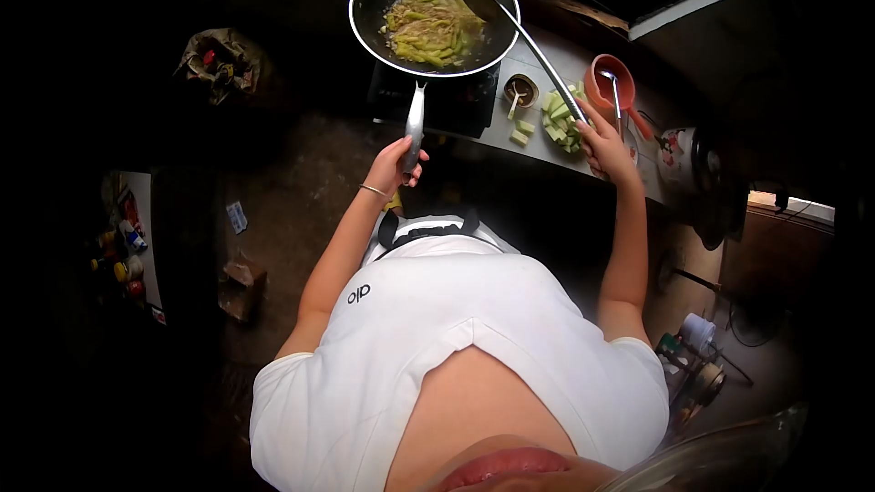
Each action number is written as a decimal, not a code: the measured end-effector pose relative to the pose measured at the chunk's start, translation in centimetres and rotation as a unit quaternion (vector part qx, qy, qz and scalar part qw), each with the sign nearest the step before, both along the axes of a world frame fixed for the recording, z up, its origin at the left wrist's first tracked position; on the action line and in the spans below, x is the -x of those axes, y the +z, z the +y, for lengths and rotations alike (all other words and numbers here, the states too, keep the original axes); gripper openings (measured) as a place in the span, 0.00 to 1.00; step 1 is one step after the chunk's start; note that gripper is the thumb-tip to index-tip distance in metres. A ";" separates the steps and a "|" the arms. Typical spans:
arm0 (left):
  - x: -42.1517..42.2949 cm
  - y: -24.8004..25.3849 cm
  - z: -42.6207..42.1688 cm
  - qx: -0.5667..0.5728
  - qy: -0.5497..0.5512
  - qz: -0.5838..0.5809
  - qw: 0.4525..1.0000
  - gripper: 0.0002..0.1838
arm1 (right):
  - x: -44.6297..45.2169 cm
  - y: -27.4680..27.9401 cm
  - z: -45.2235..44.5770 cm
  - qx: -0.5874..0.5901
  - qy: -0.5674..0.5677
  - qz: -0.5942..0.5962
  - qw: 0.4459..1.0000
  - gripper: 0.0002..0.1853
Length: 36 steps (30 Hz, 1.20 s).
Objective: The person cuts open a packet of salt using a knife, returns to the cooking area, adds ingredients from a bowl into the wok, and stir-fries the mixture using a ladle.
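Note:
A dark frying pan (372,18) with a pale rim stands on a black cooktop (456,107). In it lie cooked green vegetable strips (433,29) in some liquid. My left hand (401,162) is closed around the pan's grey handle (416,118). The long metal handle of a spatula (544,59) is gripped in my right hand (606,146), and its blade rests inside the pan at the right side of the food. Pale green cut vegetable pieces (558,123) sit heaped just beside my right hand, their container mostly hidden.
On the counter (497,132) are a small bowl with a spoon (520,91) and a few loose vegetable pieces (521,132). An orange-red pot (602,73) holds a metal utensil. A flowered rice cooker (676,157) stands at right. A crumpled bag (221,64) lies at left.

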State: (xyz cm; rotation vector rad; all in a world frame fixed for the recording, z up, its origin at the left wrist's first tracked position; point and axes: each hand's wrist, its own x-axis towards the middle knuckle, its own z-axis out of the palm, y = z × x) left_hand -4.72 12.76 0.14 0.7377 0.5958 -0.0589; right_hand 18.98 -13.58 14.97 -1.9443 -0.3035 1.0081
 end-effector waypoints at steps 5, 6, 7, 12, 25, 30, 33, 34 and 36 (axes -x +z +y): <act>-0.1 0.2 0.1 0.010 0.001 -0.013 1.000 0.14 | -0.3 -3.3 2.6 -0.106 0.000 0.189 0.976 0.26; -0.1 0.2 0.2 0.009 0.002 -0.013 1.000 0.14 | -0.6 -3.8 3.0 -0.141 0.002 0.243 0.960 0.26; 0.1 0.2 0.1 0.006 -0.001 -0.010 1.000 0.17 | -0.1 -3.4 3.2 -0.142 0.006 0.232 0.962 0.26; 0.1 0.1 0.0 0.003 0.005 -0.008 1.000 0.21 | 0.7 -0.5 1.8 -0.119 0.021 0.153 0.981 0.26; 0.0 0.9 -0.1 -0.002 0.009 -0.007 1.000 0.18 | -1.9 -4.0 6.6 -0.026 0.077 -0.068 0.994 0.26; 0.2 0.3 -0.2 0.004 0.011 -0.010 1.000 0.15 | -2.3 -3.8 5.8 0.041 0.085 -0.089 0.992 0.26; 0.0 0.5 0.0 0.001 0.011 -0.011 1.000 0.15 | -1.1 -2.2 3.7 0.065 0.163 -0.162 0.971 0.26; 0.1 0.3 -0.1 0.003 0.010 -0.010 1.000 0.15 | -0.6 -0.5 2.7 0.104 0.180 -0.159 0.965 0.25; 0.0 0.2 -0.1 0.004 0.011 -0.010 1.000 0.15 | 0.2 1.9 0.2 0.143 0.198 -0.157 0.957 0.25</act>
